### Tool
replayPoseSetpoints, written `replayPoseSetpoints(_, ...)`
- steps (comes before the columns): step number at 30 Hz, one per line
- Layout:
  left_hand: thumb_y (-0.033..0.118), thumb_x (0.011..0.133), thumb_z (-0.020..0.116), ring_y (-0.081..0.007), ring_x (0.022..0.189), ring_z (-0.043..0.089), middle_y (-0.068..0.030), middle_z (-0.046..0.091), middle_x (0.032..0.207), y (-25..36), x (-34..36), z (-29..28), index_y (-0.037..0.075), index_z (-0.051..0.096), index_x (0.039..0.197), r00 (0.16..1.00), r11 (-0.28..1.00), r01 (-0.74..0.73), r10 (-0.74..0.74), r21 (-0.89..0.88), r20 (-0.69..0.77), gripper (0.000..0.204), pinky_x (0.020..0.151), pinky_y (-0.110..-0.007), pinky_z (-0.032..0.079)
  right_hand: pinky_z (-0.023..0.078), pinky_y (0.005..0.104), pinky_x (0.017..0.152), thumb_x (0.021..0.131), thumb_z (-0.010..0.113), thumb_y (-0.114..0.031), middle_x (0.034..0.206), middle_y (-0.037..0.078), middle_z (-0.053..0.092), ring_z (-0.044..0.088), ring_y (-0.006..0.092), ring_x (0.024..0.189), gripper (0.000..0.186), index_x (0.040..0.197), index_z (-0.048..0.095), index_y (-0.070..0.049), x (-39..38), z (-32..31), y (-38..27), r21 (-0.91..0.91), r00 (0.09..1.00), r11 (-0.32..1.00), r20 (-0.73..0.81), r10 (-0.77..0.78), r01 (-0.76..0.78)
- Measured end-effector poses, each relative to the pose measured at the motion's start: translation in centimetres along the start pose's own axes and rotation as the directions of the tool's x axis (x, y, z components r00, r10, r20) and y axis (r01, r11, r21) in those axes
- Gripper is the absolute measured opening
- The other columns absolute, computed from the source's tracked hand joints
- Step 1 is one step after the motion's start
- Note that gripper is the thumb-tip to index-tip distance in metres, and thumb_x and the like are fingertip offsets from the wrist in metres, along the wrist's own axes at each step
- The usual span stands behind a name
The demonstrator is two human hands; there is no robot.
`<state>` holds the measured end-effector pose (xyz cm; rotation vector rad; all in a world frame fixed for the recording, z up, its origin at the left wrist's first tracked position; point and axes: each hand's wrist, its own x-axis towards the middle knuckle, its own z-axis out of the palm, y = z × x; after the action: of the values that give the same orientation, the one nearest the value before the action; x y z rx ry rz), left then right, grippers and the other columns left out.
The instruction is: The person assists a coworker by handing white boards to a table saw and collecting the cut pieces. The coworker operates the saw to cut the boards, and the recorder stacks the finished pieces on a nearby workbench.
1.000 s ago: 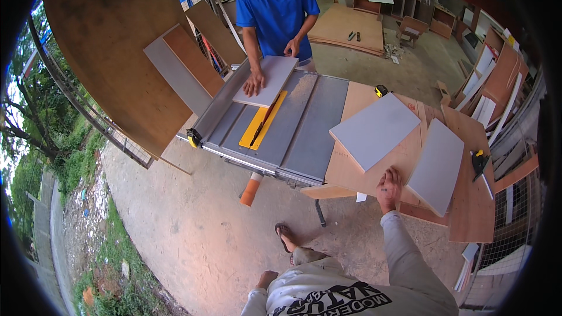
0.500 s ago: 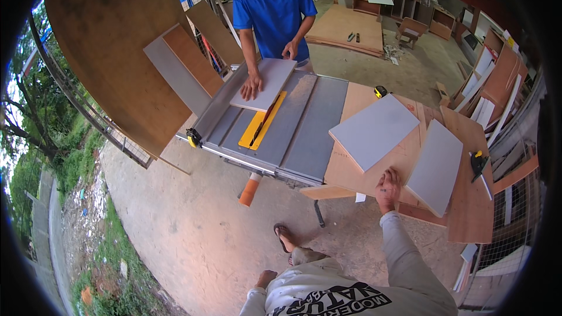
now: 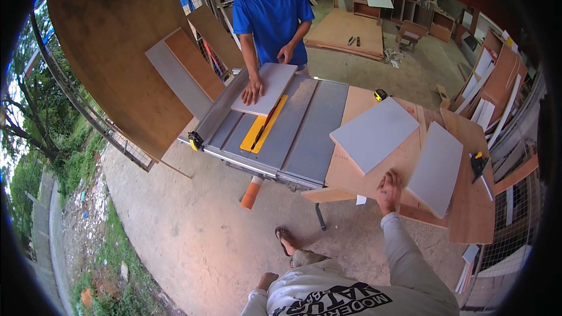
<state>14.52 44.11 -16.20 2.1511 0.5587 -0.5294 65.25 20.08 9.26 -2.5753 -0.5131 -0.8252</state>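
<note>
My right hand [image 3: 389,192] rests on the plywood tabletop [image 3: 373,185], fingers apart and slightly bent, holding nothing. It lies between two grey-faced boards: one board [image 3: 374,133] just beyond it, another board [image 3: 435,168] to its right. My left hand [image 3: 267,281] hangs low by my body, away from the table; its fingers are hidden. Across the table saw [image 3: 319,123], a co-worker in a blue shirt [image 3: 272,20] presses one hand [image 3: 253,91] flat on a grey panel [image 3: 270,85]. That panel lies beside the fence, its near end over the yellow blade insert [image 3: 255,135].
A tape measure [image 3: 380,94] sits at the plywood's far edge, and a black-and-yellow tool [image 3: 479,162] at its right. An orange-tipped pipe [image 3: 252,193] juts below the saw. Large plywood sheets [image 3: 134,52] lean at the left; wood offcuts [image 3: 497,82] crowd the right.
The co-worker's free hand has dropped slightly, away from the panel's far end. My hands stay where they were; the whole view has shifted a little.
</note>
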Motion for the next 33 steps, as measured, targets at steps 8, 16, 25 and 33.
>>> replayPoseSetpoints(8, 0.035, 0.082, 0.045, -0.0375, 0.107, 0.057, -0.0209, 0.061, 0.111, -1.3, 0.6, 0.6, 0.007, 0.068, 0.095, 0.988, 0.989, 0.141, -0.143, 0.037, 0.065, 0.039, 0.091, -0.044, 0.044, 0.042, 0.0413, 0.095, 0.082, 0.055, -0.008, 0.115, 0.013, 0.060, 0.052, 0.0315, 0.112, 0.018, 0.097, 0.062, 0.001, 0.1, -0.2, -1.1, 0.012, 1.000, 1.000, -0.005, -0.006, 0.006)
replayPoseSetpoints(16, 0.031, 0.081, 0.048, -0.0375, 0.099, 0.060, -0.0190, 0.063, 0.107, 0.8, -0.5, -0.6, 0.007, 0.067, 0.095, 0.999, 0.996, -0.018, 0.015, 0.083, 0.035, 0.034, 0.085, -0.044, 0.048, 0.043, 0.0417, 0.095, 0.082, 0.054, -0.007, 0.114, 0.014, 0.060, 0.052, 0.0326, 0.112, 0.018, 0.096, 0.061, 0.001, 0.2, -0.4, -0.7, 0.012, 1.000, 1.000, 0.006, -0.004, 0.004)
replayPoseSetpoints(25, 0.034, 0.078, 0.055, -0.0358, 0.094, 0.062, -0.0200, 0.066, 0.096, -2.9, 0.4, 2.6, 0.006, 0.069, 0.085, 0.991, 0.995, 0.094, -0.096, -0.026, -0.091, 0.033, 0.082, -0.042, 0.049, 0.045, 0.0424, 0.092, 0.081, 0.054, -0.006, 0.113, 0.015, 0.060, 0.054, 0.0340, 0.108, 0.018, 0.097, 0.061, 0.001, 0.0, 0.3, -0.4, 0.035, 0.999, 0.999, -0.016, -0.033, 0.034)
replayPoseSetpoints(33, 0.032, 0.077, 0.056, -0.0337, 0.093, 0.063, -0.0201, 0.067, 0.094, -3.8, 0.0, 3.1, 0.004, 0.070, 0.087, 0.976, 0.975, 0.164, -0.183, -0.151, -0.120, 0.033, 0.083, -0.040, 0.048, 0.044, 0.0423, 0.093, 0.082, 0.054, -0.006, 0.114, 0.015, 0.059, 0.053, 0.0333, 0.110, 0.019, 0.098, 0.060, 0.001, 0.2, 0.5, -1.2, 0.050, 0.999, 0.998, 0.012, -0.038, 0.038)
